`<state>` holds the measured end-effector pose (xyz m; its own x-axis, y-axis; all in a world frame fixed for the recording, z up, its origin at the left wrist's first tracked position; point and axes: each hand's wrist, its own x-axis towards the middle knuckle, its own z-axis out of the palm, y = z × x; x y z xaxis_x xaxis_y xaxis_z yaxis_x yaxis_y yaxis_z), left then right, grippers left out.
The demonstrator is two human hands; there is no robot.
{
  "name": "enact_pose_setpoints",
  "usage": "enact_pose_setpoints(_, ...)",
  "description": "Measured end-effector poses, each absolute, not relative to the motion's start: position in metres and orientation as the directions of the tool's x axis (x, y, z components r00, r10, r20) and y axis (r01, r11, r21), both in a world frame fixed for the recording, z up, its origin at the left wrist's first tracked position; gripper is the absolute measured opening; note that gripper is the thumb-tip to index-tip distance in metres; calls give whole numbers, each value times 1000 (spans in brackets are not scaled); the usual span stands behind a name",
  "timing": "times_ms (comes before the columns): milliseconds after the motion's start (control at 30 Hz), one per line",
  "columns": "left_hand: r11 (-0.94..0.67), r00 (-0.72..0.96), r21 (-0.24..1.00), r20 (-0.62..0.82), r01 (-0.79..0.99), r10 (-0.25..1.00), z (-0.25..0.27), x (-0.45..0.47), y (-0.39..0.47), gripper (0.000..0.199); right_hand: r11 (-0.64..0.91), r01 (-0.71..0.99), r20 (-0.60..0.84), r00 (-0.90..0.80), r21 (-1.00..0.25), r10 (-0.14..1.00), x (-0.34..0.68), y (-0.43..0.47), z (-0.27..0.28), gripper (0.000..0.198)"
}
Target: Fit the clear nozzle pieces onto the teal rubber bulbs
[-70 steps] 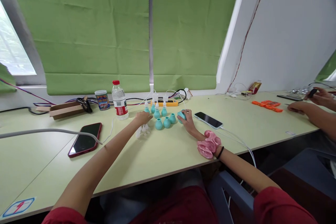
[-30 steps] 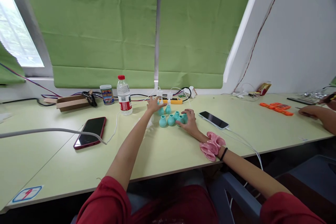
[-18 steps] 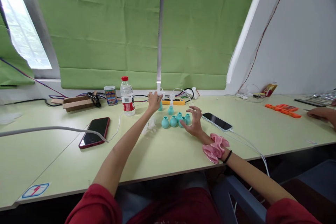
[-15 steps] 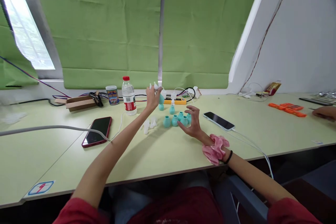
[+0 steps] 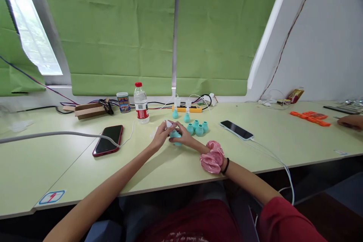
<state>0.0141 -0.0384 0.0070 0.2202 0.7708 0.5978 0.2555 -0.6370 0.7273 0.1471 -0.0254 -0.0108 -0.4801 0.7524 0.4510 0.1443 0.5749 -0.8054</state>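
Observation:
Above the middle of the table my two hands meet. My left hand (image 5: 160,135) pinches a small white tapered nozzle (image 5: 169,124) between thumb and fingers. Closed round a teal rubber bulb (image 5: 177,138), my right hand (image 5: 185,137) holds it just below the nozzle; whether the two parts touch I cannot tell. Several open-necked teal bulbs (image 5: 199,130) stand right of my hands. Farther back are two teal bulbs with white tops (image 5: 186,117). Behind my left hand, white pieces (image 5: 153,133) are mostly hidden.
A water bottle (image 5: 141,106), a can (image 5: 123,103) and a cardboard tray (image 5: 89,110) stand back left. Phones lie left (image 5: 109,140) and right (image 5: 237,130). Behind are a yellow power strip (image 5: 188,109) and cables. Orange items (image 5: 310,117) lie near another person's hand (image 5: 351,121).
My left hand has come down and nearer from the back of the table. My right hand has moved left and closed round a teal bulb. The hands are now together.

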Motion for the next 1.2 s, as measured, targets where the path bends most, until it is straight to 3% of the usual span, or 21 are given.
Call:
enact_pose_setpoints(133,-675,208,659,647,330,733,14,2,-37,25,646,289,474,-485,-706,735,162,-30,-15,44)
enact_pose_setpoints(300,-656,323,638,571,404,754,5,-6,-36,26,665,463,449,-498,-585,742,171,-35,-22,37)
enact_pose_setpoints(667,-473,216,821,423,321,880,-11,5,-25,50,722,548,498,-525,-422,690,164,-40,-24,34)
enact_pose_setpoints(800,-440,205,836,392,327,897,-8,1,-23,51,716,572,510,-510,-400,693,163,-38,-27,34)
enact_pose_setpoints(1200,-514,112,710,531,481,840,-10,6,-33,39,626,644,510,-395,-439,764,160,-30,-29,24)
